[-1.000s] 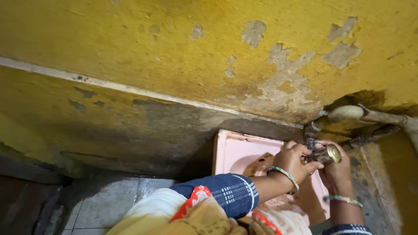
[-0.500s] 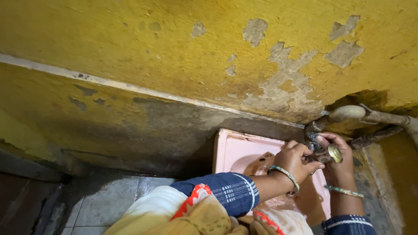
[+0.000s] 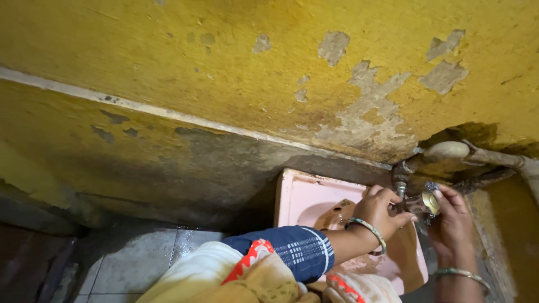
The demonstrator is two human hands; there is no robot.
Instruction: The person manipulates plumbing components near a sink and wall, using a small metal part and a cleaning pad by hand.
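Left hand and right hand both had fingers closed on the small metal wall tap above the pink ceramic basin, tap body mostly hidden.

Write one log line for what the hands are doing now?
left hand: on tap | right hand: on tap end | below: pink sink | wall: yellow, peeling

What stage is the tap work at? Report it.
Done: both hands are already at the tap above the pink sink. In hand: the left hand grips its body while the right hand fingers its brass end. Left: no water flow is visible, and the basin looks dry where it shows.
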